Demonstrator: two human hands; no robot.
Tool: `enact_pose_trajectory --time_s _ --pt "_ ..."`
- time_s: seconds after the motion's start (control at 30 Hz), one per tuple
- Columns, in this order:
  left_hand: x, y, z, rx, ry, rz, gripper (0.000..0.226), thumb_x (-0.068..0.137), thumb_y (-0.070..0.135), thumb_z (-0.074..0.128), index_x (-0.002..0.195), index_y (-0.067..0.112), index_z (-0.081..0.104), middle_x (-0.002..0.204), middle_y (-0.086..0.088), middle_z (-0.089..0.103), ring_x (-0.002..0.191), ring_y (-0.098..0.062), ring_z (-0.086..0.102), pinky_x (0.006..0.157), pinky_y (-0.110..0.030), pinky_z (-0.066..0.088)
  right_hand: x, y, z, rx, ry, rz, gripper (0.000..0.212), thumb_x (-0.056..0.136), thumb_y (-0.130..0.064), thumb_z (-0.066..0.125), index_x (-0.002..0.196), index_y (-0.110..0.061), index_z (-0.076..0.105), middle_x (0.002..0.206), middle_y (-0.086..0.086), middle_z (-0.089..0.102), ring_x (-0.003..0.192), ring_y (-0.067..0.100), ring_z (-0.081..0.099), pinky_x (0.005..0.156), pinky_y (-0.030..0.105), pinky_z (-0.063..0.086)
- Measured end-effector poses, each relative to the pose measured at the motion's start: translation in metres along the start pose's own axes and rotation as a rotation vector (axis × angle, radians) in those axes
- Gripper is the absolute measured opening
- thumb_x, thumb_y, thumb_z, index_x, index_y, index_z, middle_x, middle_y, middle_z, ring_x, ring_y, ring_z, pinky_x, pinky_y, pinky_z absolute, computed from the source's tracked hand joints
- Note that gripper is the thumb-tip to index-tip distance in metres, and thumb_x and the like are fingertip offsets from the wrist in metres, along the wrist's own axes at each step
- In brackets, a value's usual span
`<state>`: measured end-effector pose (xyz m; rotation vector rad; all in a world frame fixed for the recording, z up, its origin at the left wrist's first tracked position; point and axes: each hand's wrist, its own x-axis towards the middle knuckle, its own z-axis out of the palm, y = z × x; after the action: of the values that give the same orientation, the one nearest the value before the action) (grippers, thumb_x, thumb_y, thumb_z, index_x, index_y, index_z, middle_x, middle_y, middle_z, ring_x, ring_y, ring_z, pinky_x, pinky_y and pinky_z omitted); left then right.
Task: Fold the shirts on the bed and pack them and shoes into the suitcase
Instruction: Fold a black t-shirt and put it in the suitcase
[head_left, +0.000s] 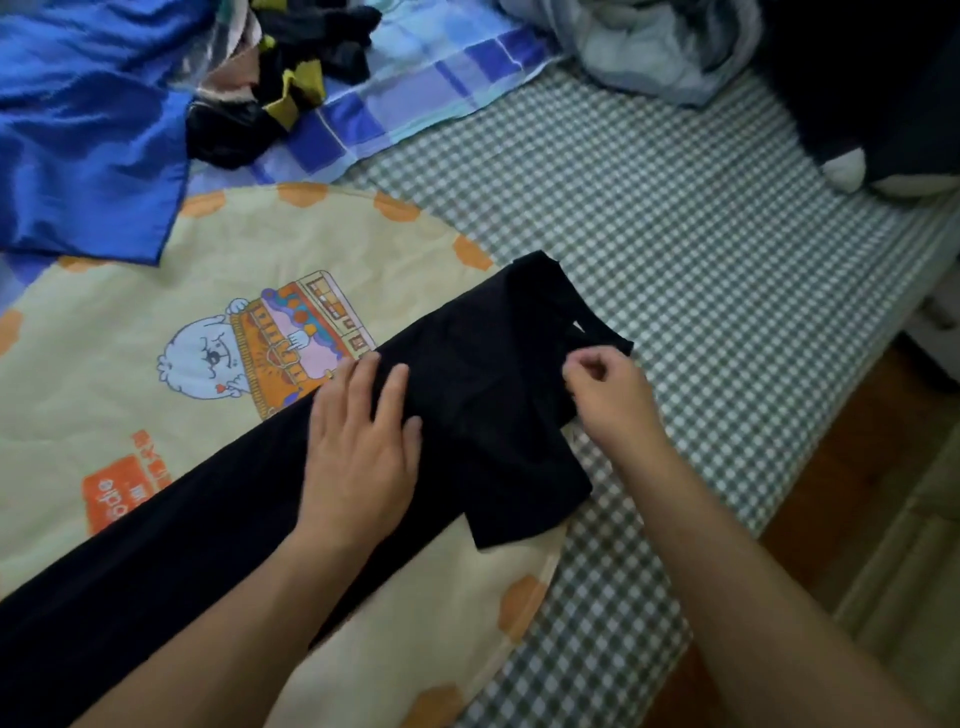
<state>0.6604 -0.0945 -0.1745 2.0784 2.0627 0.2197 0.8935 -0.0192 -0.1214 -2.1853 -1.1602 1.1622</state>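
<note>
Nearest me, my left hand (363, 441) presses flat on the black shirt (467, 415), folded lengthways across the bed (701, 260). Right hand (608, 395) pinches its right, collar end. Soft, limp cloth; I'd grip edges.

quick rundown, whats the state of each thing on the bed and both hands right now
black shirt: laid flat, folded into a long strip
left hand: flat, pressing on the shirt
right hand: fingers curled at the shirt's collar end
blue garment: unfolded, crumpled
dark clothes pile: heaped, unfolded
</note>
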Motion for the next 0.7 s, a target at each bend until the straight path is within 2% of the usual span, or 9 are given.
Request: enact_pose_trajectory --time_s 0.1,0.17,0.23,0.3,0.4,0.47,0.53,0.57,0.7 --pt "-0.007 -0.03 0.007 0.101 -0.033 -0.035 0.064 0.103 0.046 0.031 0.159 0.015 0.03 0.164 -0.02 0.023 0.153 -0.039 0.015 0.125 -0.051 0.012 0.043 -0.033 0.023 0.078 -0.087 0.074 0.027 0.1 -0.03 0.053 0.104 -0.009 0.069 0.106 0.014 0.071 0.094 0.023 0.07 0.091 0.045 0.058" --pt "-0.014 -0.045 0.015 0.157 -0.081 -0.001 0.067 0.102 0.05 0.027 0.159 0.016 0.031 0.164 -0.02 0.024 0.153 -0.039 0.016 0.124 -0.053 0.016 0.066 -0.053 0.035 0.211 -0.118 0.211 0.028 0.1 -0.034 0.056 0.096 -0.007 0.065 0.106 0.014 0.07 0.096 0.026 0.07 0.092 0.043 0.058" --pt "-0.014 -0.052 0.023 0.182 -0.109 0.006 0.068 0.102 0.052 0.025 0.159 0.017 0.03 0.164 -0.02 0.026 0.154 -0.038 0.017 0.123 -0.054 0.018 0.088 -0.069 0.043 0.289 -0.135 0.279 0.021 0.097 -0.034 0.064 0.089 -0.015 0.059 0.099 0.006 0.068 0.087 0.017 0.065 0.082 0.033 0.058" --pt "-0.011 -0.052 0.027 0.191 -0.112 -0.007 0.067 0.102 0.053 0.024 0.16 0.019 0.027 0.164 -0.018 0.026 0.155 -0.036 0.015 0.124 -0.053 0.017 0.104 -0.08 0.046 0.26 -0.202 0.303 0.016 0.094 -0.028 0.069 0.096 -0.014 0.062 0.098 0.002 0.065 0.082 0.013 0.06 0.065 0.027 0.049" --pt "-0.012 -0.054 0.031 0.209 -0.106 -0.006 0.067 0.102 0.053 0.025 0.16 0.02 0.023 0.164 -0.017 0.026 0.155 -0.035 0.015 0.124 -0.053 0.016 0.125 -0.089 0.047 0.195 -0.249 0.304 0.014 0.095 -0.018 0.068 0.106 -0.011 0.065 0.105 0.002 0.066 0.084 0.014 0.061 0.059 0.026 0.046" --pt "-0.012 -0.056 0.032 0.208 -0.112 -0.004 0.067 0.102 0.053 0.025 0.16 0.021 0.022 0.165 -0.017 0.026 0.155 -0.035 0.015 0.124 -0.053 0.016 0.137 -0.092 0.044 0.085 -0.112 0.222 0.015 0.094 -0.016 0.065 0.108 -0.009 0.064 0.104 0.007 0.068 0.083 0.018 0.066 0.065 0.032 0.057" --pt "-0.011 -0.057 0.032 0.206 -0.112 -0.005 0.067 0.102 0.053 0.025 0.16 0.021 0.022 0.164 -0.017 0.026 0.155 -0.035 0.015 0.124 -0.053 0.017 0.141 -0.088 0.037 -0.157 0.127 0.102 0.017 0.094 -0.024 0.062 0.102 -0.009 0.063 0.095 0.008 0.07 0.074 0.023 0.07 0.068 0.038 0.062" --pt "-0.01 -0.056 0.032 0.206 -0.115 -0.006 0.067 0.102 0.053 0.025 0.16 0.021 0.023 0.164 -0.017 0.026 0.155 -0.035 0.016 0.124 -0.053 0.017 0.133 -0.085 0.034 -0.247 0.166 0.065 0.022 0.095 -0.03 0.059 0.098 -0.009 0.063 0.088 0.008 0.072 0.069 0.025 0.071 0.066 0.038 0.062" --pt "-0.01 -0.057 0.032 0.207 -0.137 -0.006 0.067 0.102 0.054 0.025 0.161 0.022 0.021 0.165 -0.017 0.024 0.156 -0.035 0.012 0.125 -0.053 0.015 0.082 -0.05 0.038 -0.541 -0.169 0.157 0.051 0.098 -0.056 0.049 0.091 -0.008 0.064 0.082 0.009 0.072 0.068 0.028 0.071 0.067 0.038 0.06"
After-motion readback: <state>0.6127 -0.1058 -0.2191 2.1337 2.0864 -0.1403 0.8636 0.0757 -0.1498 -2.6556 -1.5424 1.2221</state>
